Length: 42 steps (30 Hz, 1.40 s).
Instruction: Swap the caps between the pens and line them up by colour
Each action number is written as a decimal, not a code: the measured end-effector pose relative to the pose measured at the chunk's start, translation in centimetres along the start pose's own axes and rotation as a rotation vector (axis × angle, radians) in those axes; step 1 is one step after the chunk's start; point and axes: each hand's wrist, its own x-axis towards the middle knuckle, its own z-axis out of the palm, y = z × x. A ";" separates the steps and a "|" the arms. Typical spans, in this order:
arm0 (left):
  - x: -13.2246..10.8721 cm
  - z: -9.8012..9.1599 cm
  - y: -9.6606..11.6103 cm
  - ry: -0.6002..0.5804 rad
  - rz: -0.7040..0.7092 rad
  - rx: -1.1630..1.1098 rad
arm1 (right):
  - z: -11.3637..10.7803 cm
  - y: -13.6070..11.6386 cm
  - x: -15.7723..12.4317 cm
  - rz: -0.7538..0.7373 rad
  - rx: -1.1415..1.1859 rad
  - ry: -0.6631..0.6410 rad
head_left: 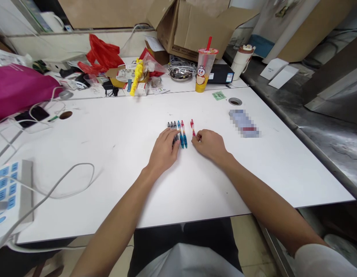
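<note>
On the white tabletop [109,154] a row of pens [181,135] lies side by side. The left hand [164,151] rests on the left part of this row, with its fingers stretched flat and close together. Just right of the row, a little apart from it, lies one red pen [192,127], and the right hand [210,145], fingers curled, pinches its near end; well behind the row stands a drink cup [205,71].

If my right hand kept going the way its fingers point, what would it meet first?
Your right hand would meet the red pen, right at its fingertips, possibly touching it. The blue pens lie beyond.
</note>
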 end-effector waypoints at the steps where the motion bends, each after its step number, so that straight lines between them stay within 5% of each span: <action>1: 0.0 -0.1 0.1 0.027 -0.035 -0.042 | -0.1 0.1 0.0 0.032 0.032 0.005; 4: 0.2 -0.5 0.4 0.113 -0.192 -0.250 | -0.6 0.6 0.1 0.090 0.192 0.057; 8: 0.6 -0.7 0.4 0.172 -0.391 -0.648 | -1.1 0.7 -0.2 -0.009 0.464 0.085; 13: 0.9 -1.3 0.3 0.140 -0.515 -1.024 | -1.1 -0.6 -1.0 -0.132 0.759 -0.163; 18: 0.9 -1.7 0.4 0.130 -0.527 -1.154 | -1.2 -1.2 -1.3 -0.106 0.987 -0.299; 23: 0.7 -1.5 0.6 0.122 -0.522 -1.193 | -1.8 -1.3 -1.8 -0.127 0.996 -0.694; 25: 0.6 -1.3 0.7 0.137 -0.542 -1.200 | -1.8 -1.4 -2.1 -0.181 0.902 -0.635; 30: 0.4 -1.0 0.9 0.251 -0.634 -1.187 | -0.9 -1.5 -2.4 -0.244 0.533 -0.189; 37: 0.5 -0.6 1.4 0.280 -0.673 -1.287 | 0.0 -1.1 -2.0 -0.220 0.919 -0.137; 42: 0.4 -0.5 1.4 0.307 -0.668 -1.272 | 0.2 -1.0 -1.6 -0.206 0.984 -0.076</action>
